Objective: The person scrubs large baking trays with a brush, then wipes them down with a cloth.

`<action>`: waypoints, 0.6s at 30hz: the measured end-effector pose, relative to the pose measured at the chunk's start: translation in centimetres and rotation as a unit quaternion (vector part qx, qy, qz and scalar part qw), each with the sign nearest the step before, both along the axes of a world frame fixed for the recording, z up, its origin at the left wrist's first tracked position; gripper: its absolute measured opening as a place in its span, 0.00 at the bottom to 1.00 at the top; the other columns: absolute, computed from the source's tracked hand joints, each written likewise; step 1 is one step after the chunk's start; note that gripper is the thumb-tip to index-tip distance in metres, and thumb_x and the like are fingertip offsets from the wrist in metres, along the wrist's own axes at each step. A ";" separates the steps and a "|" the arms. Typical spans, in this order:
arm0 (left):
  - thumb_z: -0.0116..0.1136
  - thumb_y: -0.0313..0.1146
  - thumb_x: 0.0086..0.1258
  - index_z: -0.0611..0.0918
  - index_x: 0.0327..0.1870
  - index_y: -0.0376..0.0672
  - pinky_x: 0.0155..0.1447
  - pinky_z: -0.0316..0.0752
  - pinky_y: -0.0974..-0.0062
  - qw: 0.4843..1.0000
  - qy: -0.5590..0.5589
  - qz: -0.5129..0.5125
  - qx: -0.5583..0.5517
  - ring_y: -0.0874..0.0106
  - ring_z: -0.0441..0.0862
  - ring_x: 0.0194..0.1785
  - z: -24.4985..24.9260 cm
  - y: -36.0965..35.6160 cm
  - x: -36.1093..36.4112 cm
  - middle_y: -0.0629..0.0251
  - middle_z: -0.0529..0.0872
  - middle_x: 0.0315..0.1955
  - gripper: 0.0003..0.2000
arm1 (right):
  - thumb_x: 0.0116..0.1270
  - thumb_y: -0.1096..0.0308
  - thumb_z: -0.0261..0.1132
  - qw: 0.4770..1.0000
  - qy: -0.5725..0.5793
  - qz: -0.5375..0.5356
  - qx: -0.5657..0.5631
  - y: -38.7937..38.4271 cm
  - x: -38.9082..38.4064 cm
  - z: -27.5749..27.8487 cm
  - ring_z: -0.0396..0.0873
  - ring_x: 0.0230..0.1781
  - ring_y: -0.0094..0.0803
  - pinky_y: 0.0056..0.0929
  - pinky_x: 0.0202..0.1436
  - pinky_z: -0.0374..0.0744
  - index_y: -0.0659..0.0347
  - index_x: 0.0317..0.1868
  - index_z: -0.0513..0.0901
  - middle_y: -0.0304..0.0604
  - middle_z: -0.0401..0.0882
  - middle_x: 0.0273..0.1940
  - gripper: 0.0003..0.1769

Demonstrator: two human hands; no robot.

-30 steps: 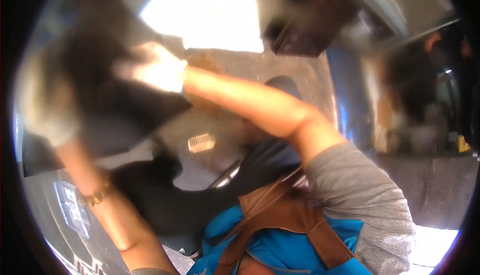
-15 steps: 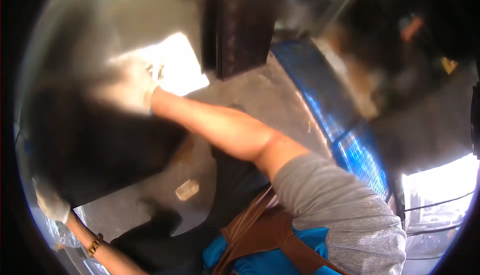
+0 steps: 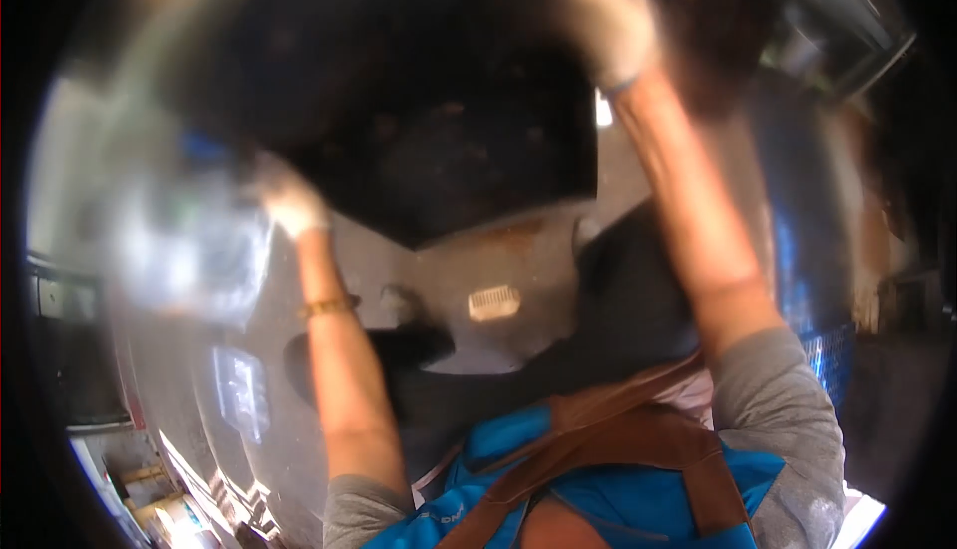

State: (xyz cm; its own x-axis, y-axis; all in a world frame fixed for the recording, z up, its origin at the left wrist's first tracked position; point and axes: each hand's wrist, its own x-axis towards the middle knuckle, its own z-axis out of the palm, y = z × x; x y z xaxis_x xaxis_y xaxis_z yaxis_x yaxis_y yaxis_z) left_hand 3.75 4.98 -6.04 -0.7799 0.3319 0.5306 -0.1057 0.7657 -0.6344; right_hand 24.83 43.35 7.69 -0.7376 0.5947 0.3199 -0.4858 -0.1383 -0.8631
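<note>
A large black box-like piece [image 3: 449, 160] with a straight lower edge and a corner fills the upper middle of the head view, blurred by motion. My left hand [image 3: 291, 202], in a pale glove, is at its left side. My right hand [image 3: 610, 30], also gloved, grips its upper right side. The fingers of both hands are smeared, but the hands appear closed on the piece from opposite sides. Its far side is hidden. Below it, a small cream slotted block [image 3: 494, 302] lies on the grey floor [image 3: 478, 350].
Crumpled clear plastic [image 3: 199, 250] is at the left, blurred. A blue mesh panel [image 3: 829, 365] stands to the right. Lower left, various items [image 3: 159, 499] lie near the edge of the view. My dark-clothed legs [image 3: 628, 290] are beneath the black piece.
The view has turned to the left. The black piece now sits in the upper middle rather than at the left, with both hands still at it. The bright white patch beside my right hand is mostly out of view.
</note>
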 end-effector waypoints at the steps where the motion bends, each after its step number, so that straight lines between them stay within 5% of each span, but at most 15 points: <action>1: 0.45 0.38 0.81 0.78 0.66 0.31 0.75 0.67 0.66 0.923 -0.037 -0.157 0.349 0.59 0.74 0.71 -2.3 1.3 1.0 0.49 0.77 0.68 0.22 | 0.75 0.60 0.67 0.999 0.013 0.009 -0.046 0.6 0.1 0.5 0.84 0.45 0.36 0.35 0.54 0.80 0.69 0.55 0.84 0.45 0.87 0.45 0.19; 2: 0.45 0.40 0.83 0.79 0.63 0.29 0.70 0.71 0.67 0.706 -0.074 -0.297 0.639 0.58 0.79 0.66 -4.3 2.0 2.0 0.47 0.81 0.64 0.22 | 0.74 0.59 0.67 0.995 0.023 0.014 -0.096 1.2 0.5 0.6 0.85 0.45 0.35 0.35 0.54 0.81 0.69 0.55 0.84 0.44 0.87 0.46 0.20; 4: 0.47 0.44 0.84 0.81 0.57 0.25 0.59 0.76 0.66 0.702 -0.128 -0.235 0.660 0.57 0.85 0.50 -5.3 2.9 4.5 0.45 0.89 0.50 0.24 | 0.74 0.58 0.68 0.986 0.093 0.028 -0.134 2.7 0.9 0.6 0.86 0.46 0.37 0.36 0.56 0.82 0.69 0.55 0.84 0.46 0.88 0.47 0.21; 7: 0.50 0.46 0.83 0.83 0.51 0.25 0.51 0.78 0.64 0.672 -0.110 -0.283 0.675 0.59 0.86 0.39 -5.5 3.2 6.1 0.43 0.90 0.39 0.25 | 0.70 0.54 0.70 0.982 0.093 -0.004 -0.167 5.4 1.7 -0.2 0.86 0.47 0.39 0.38 0.57 0.82 0.69 0.58 0.83 0.48 0.88 0.48 0.26; 10: 0.49 0.37 0.79 0.86 0.49 0.27 0.56 0.80 0.58 0.719 -0.049 -0.290 0.630 0.49 0.88 0.46 -3.0 4.9 8.2 0.42 0.90 0.44 0.19 | 0.72 0.52 0.69 0.992 0.063 -0.025 -0.107 9.3 6.0 -1.3 0.87 0.46 0.36 0.34 0.54 0.84 0.66 0.61 0.81 0.46 0.88 0.49 0.28; 14: 0.51 0.46 0.78 0.89 0.43 0.37 0.51 0.79 0.59 0.740 -0.049 -0.185 0.645 0.51 0.88 0.43 4.6 11.8 12.6 0.48 0.90 0.42 0.21 | 0.74 0.55 0.67 0.995 0.072 0.007 -0.072 14.3 9.2 -4.3 0.87 0.40 0.33 0.30 0.46 0.86 0.66 0.55 0.82 0.46 0.87 0.45 0.22; 16: 0.53 0.52 0.77 0.90 0.43 0.43 0.50 0.79 0.60 0.754 -0.039 -0.163 0.636 0.51 0.88 0.43 5.7 4.4 4.0 0.53 0.91 0.41 0.21 | 0.71 0.58 0.67 0.979 0.038 0.070 -0.188 4.7 2.8 -2.0 0.87 0.39 0.37 0.34 0.46 0.88 0.68 0.52 0.83 0.49 0.88 0.44 0.20; 18: 0.54 0.53 0.76 0.91 0.42 0.46 0.52 0.79 0.60 0.765 -0.028 -0.097 0.635 0.52 0.88 0.44 9.2 5.6 5.1 0.55 0.91 0.41 0.21 | 0.64 0.64 0.67 0.972 0.066 0.145 -0.175 4.7 2.7 -4.0 0.88 0.39 0.40 0.38 0.46 0.88 0.70 0.52 0.83 0.52 0.88 0.44 0.20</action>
